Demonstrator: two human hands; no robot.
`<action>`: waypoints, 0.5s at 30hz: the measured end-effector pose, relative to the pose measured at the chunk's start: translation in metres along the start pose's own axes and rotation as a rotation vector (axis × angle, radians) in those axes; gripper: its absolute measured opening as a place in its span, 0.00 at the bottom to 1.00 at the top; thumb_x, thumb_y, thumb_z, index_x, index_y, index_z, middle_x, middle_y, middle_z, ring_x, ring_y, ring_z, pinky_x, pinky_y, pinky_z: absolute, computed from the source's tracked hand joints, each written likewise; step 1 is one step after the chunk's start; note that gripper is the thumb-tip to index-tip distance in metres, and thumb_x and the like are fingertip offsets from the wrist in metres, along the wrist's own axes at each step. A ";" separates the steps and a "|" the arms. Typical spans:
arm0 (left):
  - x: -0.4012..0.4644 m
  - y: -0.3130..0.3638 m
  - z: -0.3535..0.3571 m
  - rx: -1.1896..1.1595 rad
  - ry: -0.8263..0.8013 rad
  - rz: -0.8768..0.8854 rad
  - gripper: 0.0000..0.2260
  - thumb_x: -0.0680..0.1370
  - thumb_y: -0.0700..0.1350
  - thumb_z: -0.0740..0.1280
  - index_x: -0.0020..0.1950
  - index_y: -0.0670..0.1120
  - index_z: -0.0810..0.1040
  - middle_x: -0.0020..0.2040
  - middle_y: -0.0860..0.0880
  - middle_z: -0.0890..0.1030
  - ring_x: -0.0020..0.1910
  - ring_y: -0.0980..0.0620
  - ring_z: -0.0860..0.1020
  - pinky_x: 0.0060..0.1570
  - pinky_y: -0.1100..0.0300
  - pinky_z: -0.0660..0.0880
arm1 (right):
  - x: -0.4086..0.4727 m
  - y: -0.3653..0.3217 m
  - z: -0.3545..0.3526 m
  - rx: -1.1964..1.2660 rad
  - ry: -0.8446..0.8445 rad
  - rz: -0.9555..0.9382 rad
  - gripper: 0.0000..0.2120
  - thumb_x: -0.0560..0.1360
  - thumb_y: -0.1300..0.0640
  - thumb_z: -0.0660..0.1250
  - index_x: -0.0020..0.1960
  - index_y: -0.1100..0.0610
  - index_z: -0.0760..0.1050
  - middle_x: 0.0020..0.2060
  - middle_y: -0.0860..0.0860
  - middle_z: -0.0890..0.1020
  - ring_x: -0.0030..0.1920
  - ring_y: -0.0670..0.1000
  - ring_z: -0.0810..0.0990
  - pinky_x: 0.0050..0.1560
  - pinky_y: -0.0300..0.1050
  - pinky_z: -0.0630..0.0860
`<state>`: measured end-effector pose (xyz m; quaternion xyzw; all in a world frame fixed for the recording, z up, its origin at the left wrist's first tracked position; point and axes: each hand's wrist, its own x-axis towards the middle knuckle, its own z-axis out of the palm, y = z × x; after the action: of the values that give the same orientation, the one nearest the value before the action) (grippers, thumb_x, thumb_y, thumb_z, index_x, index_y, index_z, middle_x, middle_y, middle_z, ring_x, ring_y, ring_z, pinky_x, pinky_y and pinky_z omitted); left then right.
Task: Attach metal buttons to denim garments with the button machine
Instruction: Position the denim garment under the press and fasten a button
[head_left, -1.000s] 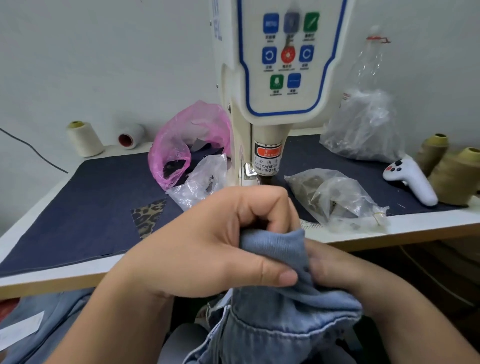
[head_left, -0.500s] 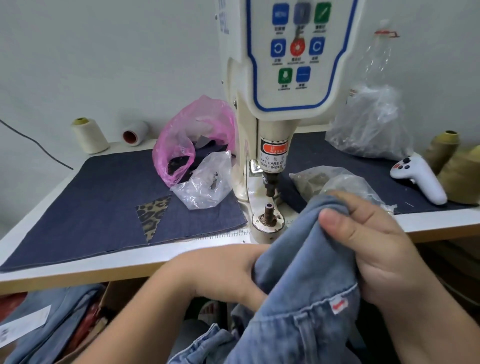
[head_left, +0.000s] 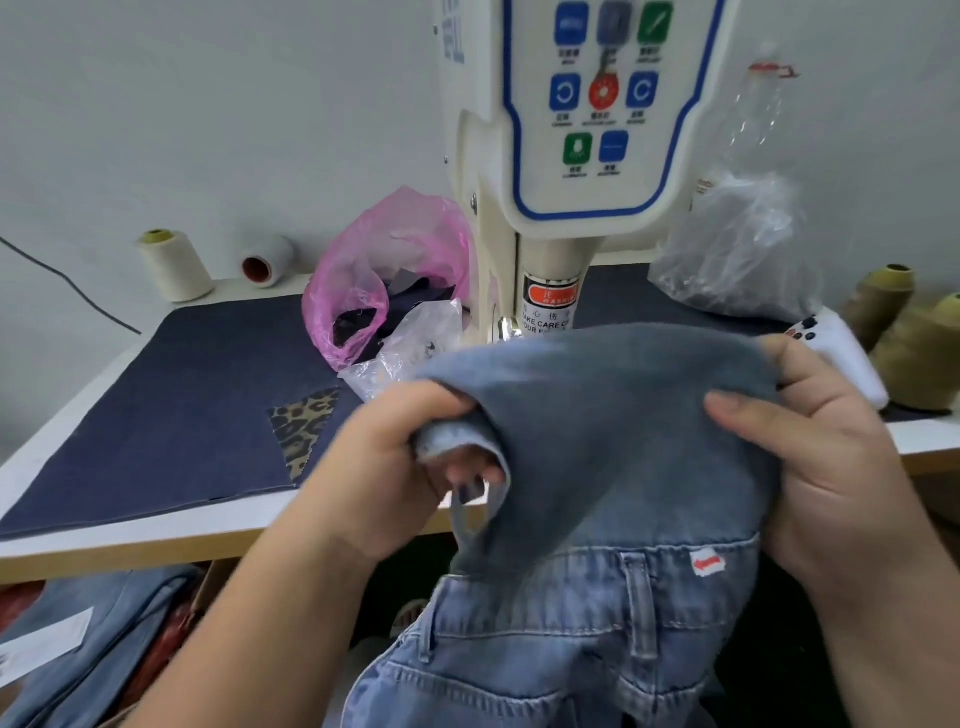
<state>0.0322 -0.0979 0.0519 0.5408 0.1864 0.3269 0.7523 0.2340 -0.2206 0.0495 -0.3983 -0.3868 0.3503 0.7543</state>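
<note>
A light blue denim garment (head_left: 613, 467) with a small red-and-white tag on its waistband hangs stretched between both hands in front of the button machine (head_left: 587, 156). My left hand (head_left: 384, 467) grips its left edge, fingers curled into the fabric. My right hand (head_left: 826, 457) holds the right edge, thumb on top of the cloth. The raised denim hides the machine's die and lower post. The cream machine head with its blue-bordered button panel rises directly behind the garment.
A dark denim mat (head_left: 197, 405) with a leopard-print patch covers the table. Pink bag (head_left: 384, 270) and clear bags (head_left: 737, 249) flank the machine. Thread cones stand back left (head_left: 174, 265) and far right (head_left: 919, 358). A white controller (head_left: 841, 353) lies right. More denim (head_left: 93, 639) lies below left.
The garment has been lifted and spread wide between both hands, now covering the machine's die that showed half a second ago. My left hand moved up and left, my right hand further right.
</note>
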 end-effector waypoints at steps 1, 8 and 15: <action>0.000 0.011 0.004 -0.052 -0.012 0.061 0.07 0.62 0.40 0.64 0.30 0.42 0.82 0.25 0.48 0.74 0.23 0.52 0.72 0.28 0.63 0.71 | 0.000 0.000 -0.002 -0.012 -0.018 0.038 0.11 0.62 0.58 0.73 0.44 0.51 0.83 0.42 0.53 0.86 0.42 0.51 0.86 0.40 0.42 0.81; -0.002 0.030 0.030 -0.224 0.079 0.116 0.14 0.64 0.38 0.58 0.19 0.50 0.67 0.17 0.56 0.61 0.17 0.60 0.56 0.17 0.70 0.60 | -0.012 0.005 -0.008 -0.099 -0.437 0.554 0.34 0.57 0.41 0.83 0.58 0.56 0.83 0.54 0.59 0.85 0.53 0.58 0.85 0.48 0.46 0.82; 0.009 0.016 0.040 -0.049 -0.128 -0.228 0.07 0.58 0.41 0.67 0.27 0.47 0.68 0.22 0.51 0.64 0.22 0.53 0.54 0.24 0.65 0.53 | -0.028 0.029 0.028 -0.337 -0.467 0.337 0.28 0.64 0.52 0.80 0.62 0.41 0.78 0.61 0.47 0.83 0.64 0.49 0.80 0.66 0.55 0.75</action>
<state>0.0595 -0.1156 0.0816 0.5172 0.1902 0.2085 0.8080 0.1908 -0.2221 0.0259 -0.4849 -0.5303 0.4831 0.5002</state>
